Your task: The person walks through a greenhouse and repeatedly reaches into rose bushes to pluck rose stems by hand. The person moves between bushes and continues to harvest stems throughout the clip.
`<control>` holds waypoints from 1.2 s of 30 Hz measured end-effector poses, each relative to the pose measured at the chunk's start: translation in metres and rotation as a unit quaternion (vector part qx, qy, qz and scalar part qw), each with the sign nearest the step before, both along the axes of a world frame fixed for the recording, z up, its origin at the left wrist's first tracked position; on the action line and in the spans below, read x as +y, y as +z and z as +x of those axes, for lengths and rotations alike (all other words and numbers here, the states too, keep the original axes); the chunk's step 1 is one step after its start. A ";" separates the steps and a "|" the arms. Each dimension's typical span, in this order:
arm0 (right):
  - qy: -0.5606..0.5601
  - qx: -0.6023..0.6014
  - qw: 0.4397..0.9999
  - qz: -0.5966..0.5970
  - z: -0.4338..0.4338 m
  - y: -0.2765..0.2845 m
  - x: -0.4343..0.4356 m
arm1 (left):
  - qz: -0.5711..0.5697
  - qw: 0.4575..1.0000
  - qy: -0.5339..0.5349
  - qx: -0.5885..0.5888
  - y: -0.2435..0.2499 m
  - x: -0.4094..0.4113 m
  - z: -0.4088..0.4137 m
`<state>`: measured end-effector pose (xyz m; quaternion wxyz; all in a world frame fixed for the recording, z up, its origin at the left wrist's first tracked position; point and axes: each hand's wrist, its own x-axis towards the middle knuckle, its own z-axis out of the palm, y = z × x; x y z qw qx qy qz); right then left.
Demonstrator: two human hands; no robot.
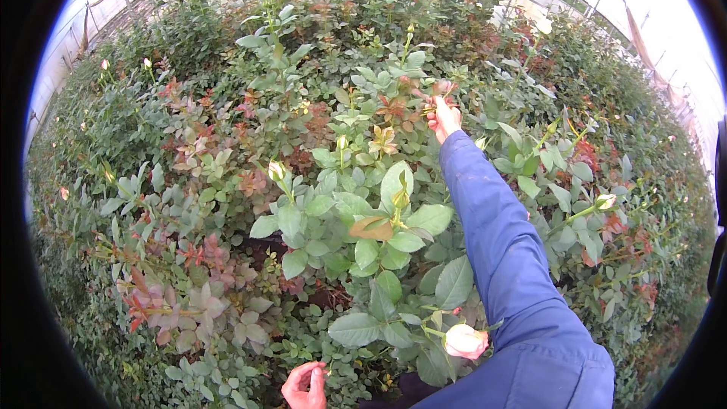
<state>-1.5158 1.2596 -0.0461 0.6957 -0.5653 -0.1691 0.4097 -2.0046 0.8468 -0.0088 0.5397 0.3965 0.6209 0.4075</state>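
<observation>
My right hand (444,119) reaches far forward in a blue sleeve (505,238), its fingers closed around thin reddish rose shoots (446,90). At the bottom edge, my left hand (306,386) is partly cut off, fingers curled and thumb near the fingertips. Whether it pinches anything is too small to tell. Low green rose foliage (363,375) lies beside it. Just left of the right sleeve, a pale pink rose bloom (466,342) leans outward. Between the hands rises a stem with a closed yellow-green bud (401,199) and broad leaves.
Dense rose bushes (199,182) surround me, with young red foliage (170,301) on the left. Slim buds stand up at several places, including a cream-pink bud (276,170) and a pale bud (605,201) at right. Translucent greenhouse sheeting (653,5) and posts edge the far side.
</observation>
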 end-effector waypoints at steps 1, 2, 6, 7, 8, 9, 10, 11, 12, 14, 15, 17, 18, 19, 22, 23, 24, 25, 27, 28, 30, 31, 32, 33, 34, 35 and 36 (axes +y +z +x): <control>0.006 0.000 1.000 0.005 -0.002 0.000 -0.002 | -0.004 1.000 0.004 0.000 -0.001 0.000 0.000; 0.010 -0.014 1.000 0.005 -0.005 -0.002 -0.003 | -0.008 1.000 0.009 -0.001 -0.004 0.001 0.001; 0.000 -0.034 0.999 0.016 -0.002 -0.002 -0.008 | -0.013 1.000 0.003 0.003 -0.003 0.005 0.007; -0.003 -0.032 0.999 0.024 -0.001 -0.003 -0.009 | -0.005 1.000 -0.002 0.007 -0.002 0.005 0.009; -0.006 -0.029 0.999 0.032 0.000 -0.004 -0.010 | -0.005 1.000 -0.003 0.007 -0.003 0.005 0.009; -0.008 -0.034 0.999 0.042 0.001 -0.005 -0.010 | -0.005 1.000 -0.004 0.008 -0.006 0.005 0.010; -0.010 -0.038 0.998 0.052 0.001 -0.006 -0.010 | -0.005 1.000 -0.004 0.008 -0.007 0.005 0.011; -0.012 -0.043 0.997 0.062 0.000 -0.007 -0.011 | -0.004 1.000 -0.004 0.007 -0.007 0.004 0.012; -0.013 -0.042 0.996 0.074 0.001 -0.010 -0.011 | -0.002 1.000 -0.003 0.005 -0.007 0.004 0.014; -0.016 -0.040 0.994 0.096 0.002 -0.014 -0.011 | -0.001 1.000 -0.005 0.006 -0.005 0.005 0.016; -0.013 -0.044 0.994 0.098 0.001 -0.015 -0.011 | -0.001 1.000 -0.007 0.009 -0.004 0.005 0.017; -0.007 -0.053 0.993 0.102 0.001 -0.016 -0.010 | 0.000 1.000 -0.010 0.021 -0.006 0.004 0.017; 0.000 -0.069 0.992 0.110 0.003 -0.017 -0.010 | 0.002 1.000 -0.013 0.029 -0.009 0.004 0.017; 0.007 -0.084 0.990 0.117 0.005 -0.018 -0.010 | 0.003 0.999 -0.016 0.036 -0.010 0.003 0.017; 0.016 -0.120 0.985 0.126 0.007 -0.020 -0.011 | -0.040 0.999 0.011 -0.020 -0.011 0.001 0.018; 0.018 -0.130 0.983 0.127 0.007 -0.020 -0.012 | -0.036 0.999 0.007 -0.019 -0.010 0.001 0.019; 0.014 -0.140 0.983 0.121 0.003 -0.019 -0.012 | -0.030 0.999 0.006 -0.017 -0.008 0.001 0.019; 0.010 -0.149 0.982 0.116 0.000 -0.019 -0.015 | -0.025 1.000 0.006 -0.015 -0.007 0.001 0.019; 0.006 -0.173 0.980 0.099 0.001 -0.020 -0.015 | -0.023 1.000 0.007 -0.016 -0.010 -0.001 0.019; 0.004 -0.187 0.978 0.087 0.006 -0.021 -0.015 | -0.021 1.000 0.005 -0.017 -0.012 0.000 0.019; 0.002 -0.203 0.977 0.064 0.008 -0.022 -0.014 | -0.022 0.999 0.005 -0.023 -0.012 0.000 0.020; 0.001 -0.205 0.977 0.052 0.005 -0.020 -0.013 | -0.023 0.999 0.007 -0.025 -0.012 -0.001 0.020; 0.000 -0.207 0.978 0.040 0.002 -0.019 -0.012 | -0.027 0.999 0.008 -0.025 -0.013 -0.001 0.020; -0.017 -0.221 0.975 0.024 0.003 -0.018 -0.011 | -0.029 0.999 0.008 -0.025 -0.014 -0.001 0.020; -0.035 -0.235 0.971 0.007 0.005 -0.018 -0.010 | -0.030 0.999 0.007 -0.026 -0.015 0.000 0.020; -0.052 -0.249 0.967 -0.009 0.008 -0.018 -0.010 | -0.026 1.000 0.003 -0.018 -0.014 0.000 0.021; -0.090 -0.316 0.944 -0.007 0.008 -0.020 -0.008 | -0.020 1.000 -0.001 -0.009 -0.014 0.001 0.022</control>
